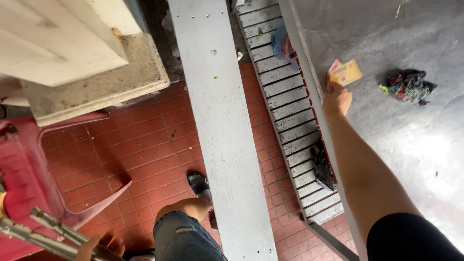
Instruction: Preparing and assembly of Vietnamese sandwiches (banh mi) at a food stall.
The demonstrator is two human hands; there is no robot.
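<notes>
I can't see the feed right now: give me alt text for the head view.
Looking down, the right hand holds a yellow and pink packet over a grey table, near a dark crumpled wrapper. The left hand grips metal tongs at lower left, over a red plastic chair. A grey bench crosses the red tile floor.

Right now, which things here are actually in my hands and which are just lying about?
In hand:
right hand holds a small yellow packet
left hand grips metal tongs

Lying about:
dark crumpled wrapper on the grey tabletop
blue bag on the slatted shelf
red plastic chair
</notes>
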